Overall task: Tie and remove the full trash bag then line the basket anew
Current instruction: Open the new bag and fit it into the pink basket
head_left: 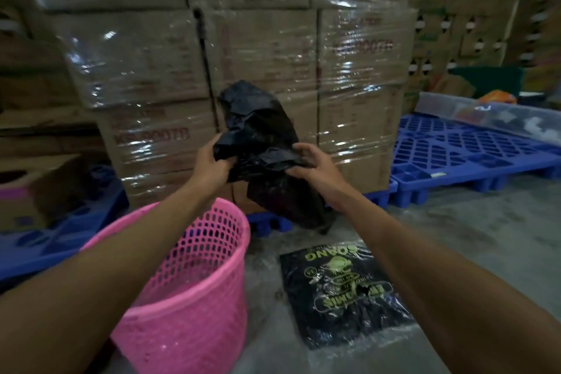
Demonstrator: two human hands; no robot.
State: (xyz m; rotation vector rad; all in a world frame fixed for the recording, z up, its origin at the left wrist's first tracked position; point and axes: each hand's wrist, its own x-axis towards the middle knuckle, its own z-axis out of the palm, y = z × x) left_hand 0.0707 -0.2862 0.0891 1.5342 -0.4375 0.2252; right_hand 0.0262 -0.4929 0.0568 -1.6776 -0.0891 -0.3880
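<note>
A crumpled black trash bag [261, 136] hangs in the air in front of me, above and behind the pink mesh basket [194, 297]. My left hand [209, 161] grips the bag's left edge. My right hand [312, 164] pinches its right edge, fingers curled on the plastic. The bag's lower part droops toward the floor to the right of the basket. The basket stands on the floor at lower left, partly hidden by my left forearm, and I see no liner in it. A clear packet of black bags [343, 291] with green print lies flat on the floor to the basket's right.
Shrink-wrapped cardboard boxes [267, 48] are stacked close behind the bag on a blue pallet [267, 222]. Another blue pallet [467, 155] with plastic-covered goods lies at right. More boxes and a pallet [51, 240] sit at left. Grey concrete floor [455, 237] spreads at right.
</note>
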